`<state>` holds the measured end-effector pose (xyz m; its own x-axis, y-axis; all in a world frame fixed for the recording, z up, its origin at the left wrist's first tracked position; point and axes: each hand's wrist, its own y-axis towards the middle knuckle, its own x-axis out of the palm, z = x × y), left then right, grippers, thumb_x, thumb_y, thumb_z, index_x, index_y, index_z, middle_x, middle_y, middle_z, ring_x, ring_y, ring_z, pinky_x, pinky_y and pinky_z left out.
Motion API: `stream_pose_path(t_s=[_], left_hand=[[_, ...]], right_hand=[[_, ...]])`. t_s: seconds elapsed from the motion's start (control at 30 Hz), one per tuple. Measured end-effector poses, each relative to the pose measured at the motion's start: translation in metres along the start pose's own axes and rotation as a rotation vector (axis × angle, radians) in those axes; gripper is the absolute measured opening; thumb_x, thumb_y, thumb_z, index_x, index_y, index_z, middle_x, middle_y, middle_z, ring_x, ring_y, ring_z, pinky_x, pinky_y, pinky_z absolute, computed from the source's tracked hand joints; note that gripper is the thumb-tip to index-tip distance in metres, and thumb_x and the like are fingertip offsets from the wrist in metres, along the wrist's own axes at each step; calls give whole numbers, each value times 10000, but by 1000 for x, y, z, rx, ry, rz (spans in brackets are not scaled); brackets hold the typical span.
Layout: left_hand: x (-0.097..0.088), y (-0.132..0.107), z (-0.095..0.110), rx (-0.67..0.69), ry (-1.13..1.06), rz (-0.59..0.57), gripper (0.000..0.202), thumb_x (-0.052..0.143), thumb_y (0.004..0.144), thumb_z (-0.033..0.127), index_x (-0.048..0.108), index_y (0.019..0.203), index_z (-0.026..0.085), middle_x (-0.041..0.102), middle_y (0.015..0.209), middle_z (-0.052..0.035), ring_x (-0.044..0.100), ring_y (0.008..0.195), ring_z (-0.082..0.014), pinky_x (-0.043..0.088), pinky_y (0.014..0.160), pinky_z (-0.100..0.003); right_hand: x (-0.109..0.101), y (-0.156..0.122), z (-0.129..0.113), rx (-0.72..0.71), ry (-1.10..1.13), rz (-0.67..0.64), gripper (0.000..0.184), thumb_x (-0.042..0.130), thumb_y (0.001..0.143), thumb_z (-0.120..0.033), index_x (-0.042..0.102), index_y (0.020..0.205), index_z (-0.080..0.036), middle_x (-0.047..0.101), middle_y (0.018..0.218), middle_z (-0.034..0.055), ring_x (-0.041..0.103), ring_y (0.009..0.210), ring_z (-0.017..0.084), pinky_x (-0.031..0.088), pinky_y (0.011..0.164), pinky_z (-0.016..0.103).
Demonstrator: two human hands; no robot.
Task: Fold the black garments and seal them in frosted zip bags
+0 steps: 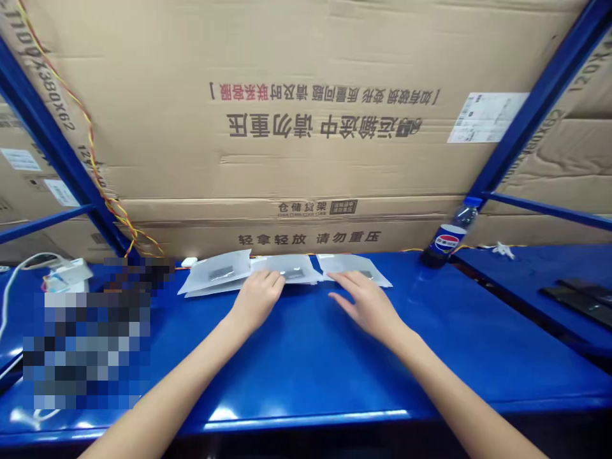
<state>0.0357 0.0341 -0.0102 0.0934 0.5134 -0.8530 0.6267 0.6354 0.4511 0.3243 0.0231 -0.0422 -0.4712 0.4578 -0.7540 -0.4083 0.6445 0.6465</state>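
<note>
Three translucent white pouches lie in a row at the back of the blue steel counter (306, 363), each showing a dark, flat item through its film: the left pouch (215, 274), which looks laid over a second sheet, the middle pouch (287, 268) and the right pouch (354, 266). The step in hand appears to be handling this row. The left hand (257, 301) rests its fingertips on the middle pouch, while the right hand (364, 307) spreads near the right pouch, touching its near edge. Both grips are released, with nothing pinched, so raising a pouch would call for closing on its thin edge. Behind them, a cardboard carton (306, 159) carries upside-down Chinese print reading 轻拿轻放 请勿重压 and 仓储货架. A Pepsi bottle (449, 236) leans in view at the right, its round logo legible. Pixelation hides the objects at the left.
</note>
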Motion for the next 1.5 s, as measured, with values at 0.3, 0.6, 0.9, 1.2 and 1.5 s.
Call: stream_pose_path(t_s=[0.3, 0.6, 0.9, 1.2, 1.5], left_hand=[[-77, -109, 76, 40, -47, 360, 217, 555, 1032, 110, 733, 1153, 139, 817, 1114, -94, 767, 1045, -246, 623, 923, -362], [-70, -80, 107, 253, -145, 419, 323, 439, 1034, 42, 758, 1070, 80, 819, 997, -123, 767, 959, -245, 660, 886, -411], [-79, -132, 38, 231, 11, 403, 283, 459, 1050, 42, 722, 1113, 122, 811, 1013, -90, 756, 1018, -222, 571, 1059, -440], [-70, -84, 78, -11, -155, -32, 251, 657, 957, 302, 637, 720, 220, 695, 689, -37, 665, 599, -225, 512, 577, -337], [-57, -61, 98, -266, -405, -150, 436, 508, 984, 199, 578, 555, 228, 632, 510, -15, 577, 446, -174, 267, 495, -318]], right_hand=[[-15, -64, -104, -286, 63, 55, 388, 418, 1035, -30, 600, 1371, -98, 764, 896, 72, 651, 698, 174, 476, 552, 292], [-19, -62, -127, -258, -56, 54, 395, 426, 976, -3, 665, 1291, -10, 757, 859, 101, 637, 686, 214, 488, 524, 335], [-28, -67, -60, -125, -4, -68, 543, 405, 1008, -39, 618, 1470, -230, 799, 1204, 76, 753, 937, 209, 628, 898, 370], [-9, -58, -94, 521, 350, 112, 312, 528, 1006, -337, 687, 1247, -219, 709, 831, 43, 618, 514, 171, 565, 523, 311], [-14, -64, -134, 968, 794, 53, 440, 620, 919, -648, 677, 958, -214, 618, 653, -15, 514, 401, 150, 413, 414, 287]])
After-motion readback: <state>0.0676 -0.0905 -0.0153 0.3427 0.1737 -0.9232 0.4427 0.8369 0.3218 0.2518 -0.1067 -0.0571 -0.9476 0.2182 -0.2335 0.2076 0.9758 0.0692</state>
